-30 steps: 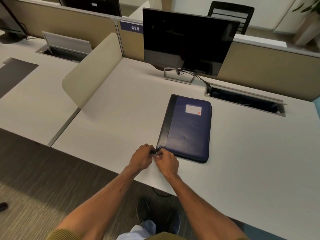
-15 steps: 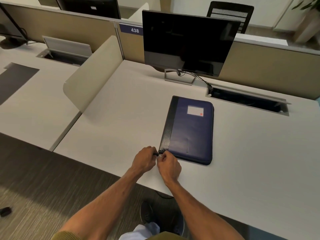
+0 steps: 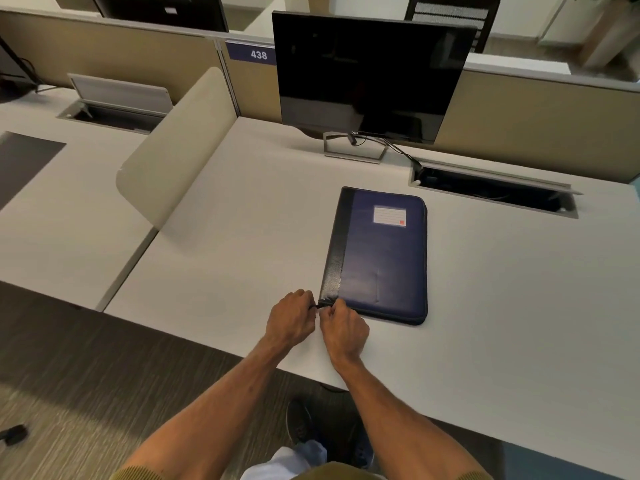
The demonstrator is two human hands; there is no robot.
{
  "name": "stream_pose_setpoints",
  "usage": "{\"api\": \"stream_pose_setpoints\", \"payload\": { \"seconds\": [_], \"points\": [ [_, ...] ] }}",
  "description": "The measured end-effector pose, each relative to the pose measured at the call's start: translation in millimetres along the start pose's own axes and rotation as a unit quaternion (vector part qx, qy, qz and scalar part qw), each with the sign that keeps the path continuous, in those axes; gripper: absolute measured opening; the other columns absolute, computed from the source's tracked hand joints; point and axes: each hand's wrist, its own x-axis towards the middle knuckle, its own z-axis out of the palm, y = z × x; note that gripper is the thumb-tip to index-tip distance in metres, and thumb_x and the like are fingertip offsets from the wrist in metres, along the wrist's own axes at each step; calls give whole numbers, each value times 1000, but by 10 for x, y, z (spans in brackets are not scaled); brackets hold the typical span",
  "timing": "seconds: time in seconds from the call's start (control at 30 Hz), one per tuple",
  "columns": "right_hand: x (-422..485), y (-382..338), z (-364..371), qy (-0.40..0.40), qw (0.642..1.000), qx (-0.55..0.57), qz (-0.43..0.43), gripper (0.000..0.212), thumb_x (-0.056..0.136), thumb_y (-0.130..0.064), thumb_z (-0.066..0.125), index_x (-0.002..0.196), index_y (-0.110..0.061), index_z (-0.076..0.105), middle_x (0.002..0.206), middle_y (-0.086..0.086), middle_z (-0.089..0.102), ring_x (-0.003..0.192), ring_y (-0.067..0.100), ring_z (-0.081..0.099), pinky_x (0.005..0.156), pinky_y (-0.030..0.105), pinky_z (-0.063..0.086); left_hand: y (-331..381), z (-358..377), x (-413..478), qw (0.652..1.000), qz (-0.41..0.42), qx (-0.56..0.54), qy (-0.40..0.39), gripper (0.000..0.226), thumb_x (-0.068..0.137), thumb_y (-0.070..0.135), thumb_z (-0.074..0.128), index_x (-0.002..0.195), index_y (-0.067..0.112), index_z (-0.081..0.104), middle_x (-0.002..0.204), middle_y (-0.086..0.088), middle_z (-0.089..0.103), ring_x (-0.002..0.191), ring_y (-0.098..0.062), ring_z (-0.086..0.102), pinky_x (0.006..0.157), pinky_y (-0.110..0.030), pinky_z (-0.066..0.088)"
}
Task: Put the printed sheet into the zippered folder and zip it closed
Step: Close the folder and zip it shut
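A dark blue zippered folder (image 3: 381,258) with a black spine strip and a white label lies flat and closed on the white desk (image 3: 242,237). My left hand (image 3: 289,318) and my right hand (image 3: 344,329) meet at the folder's near left corner. Both pinch at the small black zipper end there; the left fingers hold a black tab, the right fingers grip the corner beside it. No printed sheet is visible anywhere in view.
A black monitor (image 3: 370,74) on a silver stand sits behind the folder, its cable running to an open cable hatch (image 3: 491,192) at the back right. A beige curved divider (image 3: 173,147) borders the desk on the left. The desk's near edge runs just under my wrists.
The hands stay pinched at the folder's near left corner with barely any shift. The camera has tilted slightly, so the whole scene sits a little lower in view.
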Motion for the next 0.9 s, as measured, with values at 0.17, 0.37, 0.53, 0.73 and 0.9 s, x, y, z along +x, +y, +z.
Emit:
{"api": "stream_pose_setpoints", "payload": {
  "seconds": [0.17, 0.37, 0.53, 0.73, 0.9],
  "points": [
    [-7, 89, -58, 3, 999, -14, 31, 34, 111, -42, 39, 126, -22, 62, 110, -3, 76, 95, 13, 73, 86, 29, 61, -20, -21, 19, 1000, 3, 26, 9, 23, 107, 28, 51, 118, 15, 66, 116, -2, 71, 102, -25, 68, 86, -43, 61],
    [-2, 435, -198, 26, 997, -9, 75, 33, 112, -42, 40, 126, -22, 62, 105, -4, 76, 90, 11, 73, 83, 27, 62, 4, -44, 49, 999, 3, 48, -1, 22, 106, 26, 51, 118, 16, 66, 116, -2, 71, 103, -26, 67, 87, -44, 61],
    [-56, 604, -214, 48, 994, 24, 97, 33, 112, -42, 43, 125, -21, 64, 102, -3, 76, 85, 11, 72, 77, 24, 59, 132, 10, 21, 998, 20, 53, -13, 21, 105, 27, 51, 116, 16, 66, 115, -2, 71, 102, -26, 67, 86, -43, 60],
    [-113, 532, -92, 136, 964, 149, 172, 20, 102, -38, 66, 107, -20, 71, 106, -2, 73, 97, 17, 65, 87, 39, 55, 220, 72, 47, 998, 45, 44, -22, 31, 100, 33, 58, 127, 19, 59, 125, -1, 68, 108, -23, 66, 88, -42, 62],
    [-86, 380, -16, 151, 938, 188, 250, 25, 97, -42, 72, 112, -22, 72, 119, -3, 68, 113, 19, 59, 96, 40, 46, 260, 154, 89, 997, 68, 16, -21, 92, 98, 39, 71, 169, 30, 13, 174, -6, 23, 144, -31, 51, 102, -43, 62]
  ]
}}
